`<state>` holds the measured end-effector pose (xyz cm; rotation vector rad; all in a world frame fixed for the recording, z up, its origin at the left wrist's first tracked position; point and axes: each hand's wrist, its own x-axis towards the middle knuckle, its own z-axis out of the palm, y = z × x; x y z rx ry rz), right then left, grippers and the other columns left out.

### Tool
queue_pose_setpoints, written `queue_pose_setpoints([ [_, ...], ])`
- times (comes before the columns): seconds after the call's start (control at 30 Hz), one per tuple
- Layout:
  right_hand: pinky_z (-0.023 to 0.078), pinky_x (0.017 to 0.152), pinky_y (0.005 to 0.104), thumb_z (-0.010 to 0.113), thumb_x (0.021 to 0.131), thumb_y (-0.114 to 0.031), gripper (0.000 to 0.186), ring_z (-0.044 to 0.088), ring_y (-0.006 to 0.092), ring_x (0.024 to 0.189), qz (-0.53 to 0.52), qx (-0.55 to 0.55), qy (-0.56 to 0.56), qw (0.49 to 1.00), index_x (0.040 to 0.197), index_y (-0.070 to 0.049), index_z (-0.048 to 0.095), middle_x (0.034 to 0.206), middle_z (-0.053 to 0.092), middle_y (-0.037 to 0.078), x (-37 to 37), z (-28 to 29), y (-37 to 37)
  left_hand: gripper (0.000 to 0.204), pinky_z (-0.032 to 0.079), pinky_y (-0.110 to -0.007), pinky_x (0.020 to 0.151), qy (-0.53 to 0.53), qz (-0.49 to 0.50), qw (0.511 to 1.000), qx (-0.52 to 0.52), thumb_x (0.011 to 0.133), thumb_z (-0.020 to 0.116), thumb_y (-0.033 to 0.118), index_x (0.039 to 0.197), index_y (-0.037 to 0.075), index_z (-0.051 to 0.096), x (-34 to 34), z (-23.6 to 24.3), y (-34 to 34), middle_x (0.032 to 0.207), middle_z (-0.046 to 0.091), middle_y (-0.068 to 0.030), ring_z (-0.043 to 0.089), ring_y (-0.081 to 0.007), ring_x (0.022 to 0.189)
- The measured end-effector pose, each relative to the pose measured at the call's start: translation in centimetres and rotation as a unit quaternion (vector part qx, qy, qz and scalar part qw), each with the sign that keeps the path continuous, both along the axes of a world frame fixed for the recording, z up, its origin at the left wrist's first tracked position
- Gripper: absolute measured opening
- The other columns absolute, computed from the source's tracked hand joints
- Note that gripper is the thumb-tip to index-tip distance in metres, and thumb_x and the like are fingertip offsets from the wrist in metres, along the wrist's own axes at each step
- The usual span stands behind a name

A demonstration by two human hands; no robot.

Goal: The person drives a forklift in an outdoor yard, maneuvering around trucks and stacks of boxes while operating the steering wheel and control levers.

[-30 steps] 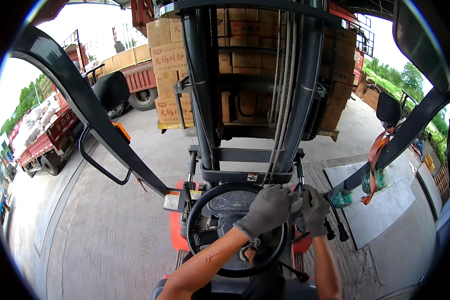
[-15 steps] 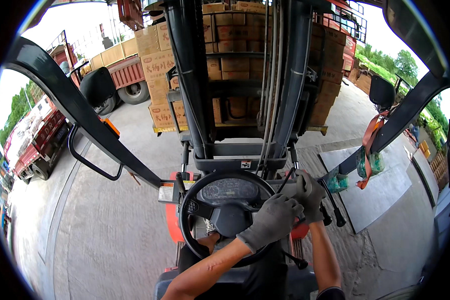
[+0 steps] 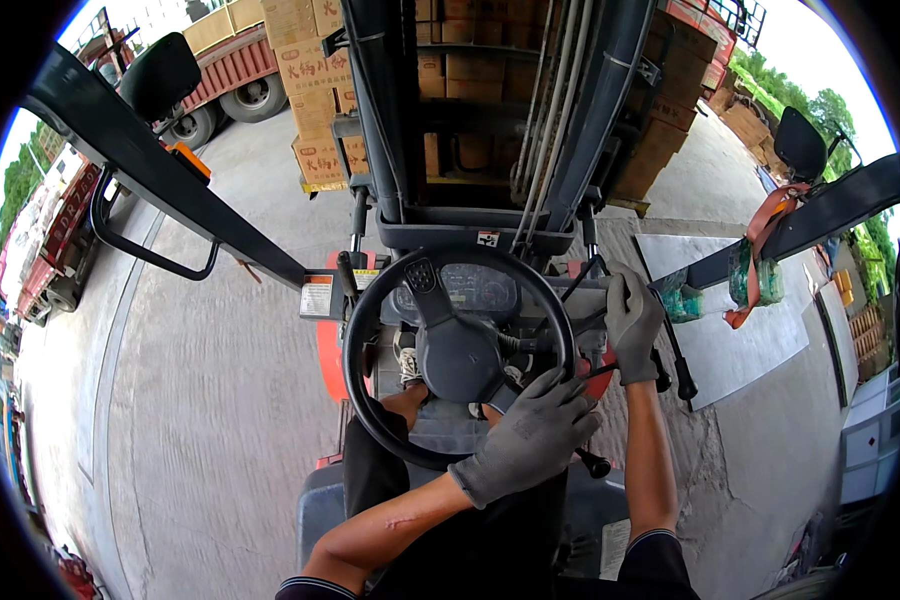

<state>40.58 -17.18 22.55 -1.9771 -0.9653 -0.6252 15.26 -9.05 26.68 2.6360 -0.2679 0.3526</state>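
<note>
I sit at a forklift's controls. My left hand (image 3: pixel 525 435), in a grey glove, crosses over to the lower right rim of the black steering wheel (image 3: pixel 362 340), its fingers curled on it. My right hand (image 3: pixel 632 320), also gloved, is closed on a control lever right of the wheel, the grip mostly hidden by the fingers. More levers (image 3: pixel 683 375) stand just beside it. Behind the dark mast (image 3: pixel 383 140), stacked cardboard boxes (image 3: pixel 320 100) ride on a yellow pallet (image 3: pixel 325 186).
Red trucks (image 3: pixel 45 255) stand left and behind (image 3: pixel 230 75). Cab posts with mirrors (image 3: pixel 158 78) flank me; an orange strap (image 3: pixel 755 260) hangs on the right one. A metal plate (image 3: pixel 750 360) lies on the concrete at right, near wooden pallets (image 3: pixel 865 335).
The wheel has turned clockwise, and my left hand has moved down its right side. My right hand stays at the lever. The mast and boxes appear higher in view.
</note>
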Motion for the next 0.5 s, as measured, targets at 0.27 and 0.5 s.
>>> queue_pose_setpoints([
  [0.27,0.062,0.076,0.0421,0.071,0.109,-0.008,0.016,0.082,0.0356,0.088,-0.003,0.001,0.041,0.999,0.121,-0.006,0.081,0.103,0.083,0.019,0.1,0.2,0.1,0.036,0.036,-0.052,0.135,-0.024,-0.002,0.999,-0.034,0.099,0.074,0.021,0.134,0.014,0.078,-3.0,-1.7,0.3,0.151,0.071,-0.006,0.059,-0.0271,0.15],
  [0.5,0.063,0.078,0.0424,0.072,0.108,-0.007,0.016,0.082,0.0354,0.089,0.007,0.001,0.011,1.0,0.121,-0.005,0.081,0.104,0.083,0.018,0.9,0.0,0.4,0.032,0.047,-0.05,0.127,-0.1,0.03,0.992,-0.076,0.094,0.082,0.017,0.125,0.015,0.08,-6.1,-2.4,1.4,0.143,0.077,-0.0032,0.068,-0.0267,0.141],
])
